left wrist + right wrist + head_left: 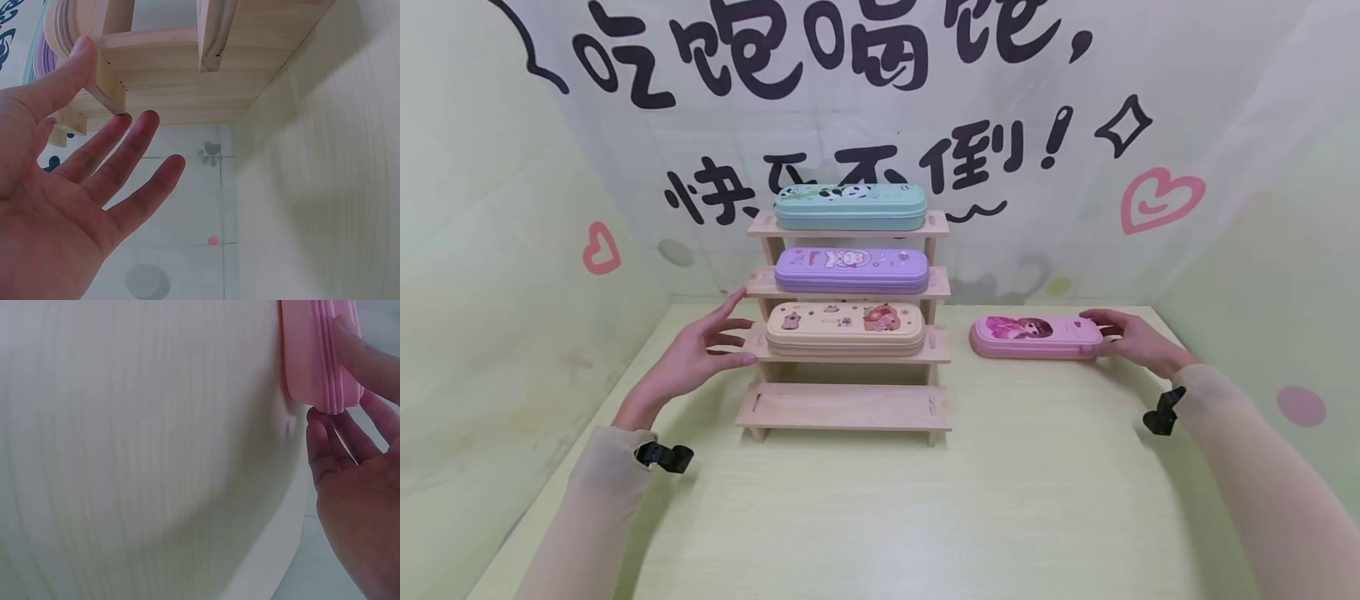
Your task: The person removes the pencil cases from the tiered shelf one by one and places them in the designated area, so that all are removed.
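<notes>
A stepped wooden rack (842, 407) stands on the table, with a pencil case on each of its upper three steps: mint panda (850, 218), purple (850, 279) and cream (842, 342). Its lowest step is bare. At the rack's left side is my left hand (688, 358), fingers spread and fairly straight, thumb at the cream case's step; in the left wrist view the thumb (72, 69) touches the wood. A pink pencil case (1022, 342) lies right of the rack. My right hand (1138, 342) grips its right end, thumb (369, 365) on the zipped side, other fingers around the end.
The pale wooden table (880, 508) extends in front of the rack. A printed white backdrop (1045, 217) with large black lettering hangs behind, and patterned side walls (1292, 317) close in left and right. Black wrist straps with small cameras (662, 457) sit on both sleeves.
</notes>
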`<action>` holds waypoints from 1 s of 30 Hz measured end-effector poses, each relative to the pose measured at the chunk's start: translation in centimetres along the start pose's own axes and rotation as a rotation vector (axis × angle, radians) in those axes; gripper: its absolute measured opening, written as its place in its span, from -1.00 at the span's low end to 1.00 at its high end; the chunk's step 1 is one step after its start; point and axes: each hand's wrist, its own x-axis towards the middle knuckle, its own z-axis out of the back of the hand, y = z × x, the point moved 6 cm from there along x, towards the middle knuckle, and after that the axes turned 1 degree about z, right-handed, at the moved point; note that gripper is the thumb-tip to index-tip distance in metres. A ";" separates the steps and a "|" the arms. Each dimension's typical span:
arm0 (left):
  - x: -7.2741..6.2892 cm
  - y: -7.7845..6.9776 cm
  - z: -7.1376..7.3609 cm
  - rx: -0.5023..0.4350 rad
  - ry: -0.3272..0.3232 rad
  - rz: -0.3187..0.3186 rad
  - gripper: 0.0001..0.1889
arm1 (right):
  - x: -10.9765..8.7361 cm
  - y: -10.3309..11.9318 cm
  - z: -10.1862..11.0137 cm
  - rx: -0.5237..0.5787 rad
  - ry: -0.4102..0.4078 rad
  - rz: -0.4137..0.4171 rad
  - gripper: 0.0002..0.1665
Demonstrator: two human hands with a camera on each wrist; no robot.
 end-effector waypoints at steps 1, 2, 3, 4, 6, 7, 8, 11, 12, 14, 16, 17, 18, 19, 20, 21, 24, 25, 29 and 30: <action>0.0 0.0 0.0 -0.001 0.001 0.000 0.09 | -0.1 -0.1 -0.1 0.002 0.000 -0.002 -0.05; 0.0 0.0 0.0 -0.001 0.003 0.000 0.09 | -0.1 -0.2 -0.1 0.004 0.001 -0.006 -0.05; 0.1 -0.1 0.0 -0.003 0.004 0.000 0.09 | -0.2 -0.3 -0.2 0.008 0.003 -0.009 -0.04; 0.1 -0.1 -0.1 -0.005 0.005 0.000 0.09 | -0.2 -0.5 -0.3 0.011 0.005 -0.013 -0.04; 0.1 -0.1 -0.1 -0.010 0.004 -0.004 0.09 | -0.1 -0.7 -0.3 0.006 0.006 -0.017 -0.04; 0.1 -0.1 -0.1 -0.012 0.004 -0.004 0.09 | -0.1 -0.7 -0.3 0.002 0.006 -0.018 -0.03; 0.1 -0.1 0.0 -0.014 0.004 -0.005 0.09 | -0.1 -0.7 -0.3 0.001 0.007 -0.017 -0.03; 0.1 -0.1 0.0 -0.016 0.002 -0.005 0.09 | 0.0 -0.7 -0.2 -0.011 0.004 -0.013 -0.03; 0.1 -0.1 0.0 -0.015 0.002 -0.006 0.09 | 0.1 -0.7 -0.1 -0.014 0.001 -0.011 -0.03; 0.2 -0.2 0.0 -0.016 0.003 -0.009 0.09 | 0.1 -0.6 0.0 -0.022 -0.003 -0.008 -0.03; 0.2 -0.2 0.0 -0.015 0.003 -0.011 0.09 | 0.1 -0.6 0.0 -0.023 -0.005 -0.008 -0.03; 0.2 -0.2 0.0 -0.017 0.003 -0.012 0.09 | 0.1 -0.5 0.0 -0.023 -0.004 -0.007 -0.02; 0.2 -0.2 0.0 -0.017 0.004 -0.012 0.09 | 0.0 -0.5 0.0 -0.020 -0.003 -0.008 -0.02; 0.2 -0.2 0.1 -0.019 0.003 -0.011 0.09 | 0.0 -0.5 0.0 -0.017 0.000 -0.008 -0.02; 0.1 -0.2 0.1 -0.019 0.003 -0.011 0.09 | 0.0 -0.4 0.0 -0.011 0.002 -0.010 -0.01; 0.1 -0.1 0.1 -0.019 0.002 -0.011 0.09 | -0.1 -0.4 -0.1 -0.007 0.004 -0.011 -0.01; 0.0 0.0 0.0 -0.020 0.001 -0.009 0.09 | -0.4 -0.3 0.0 -0.001 0.006 -0.015 -0.01; 0.0 0.0 0.0 -0.022 0.001 -0.009 0.09 | -0.5 -0.3 0.0 -0.005 0.003 -0.015 -0.01; -0.1 0.1 0.0 -0.020 -0.002 -0.006 0.09 | -1.2 0.0 0.4 -0.039 -0.022 0.005 -0.04; -0.1 0.1 0.0 -0.019 -0.003 -0.006 0.09 | -1.4 0.2 0.5 -0.047 -0.028 0.015 -0.04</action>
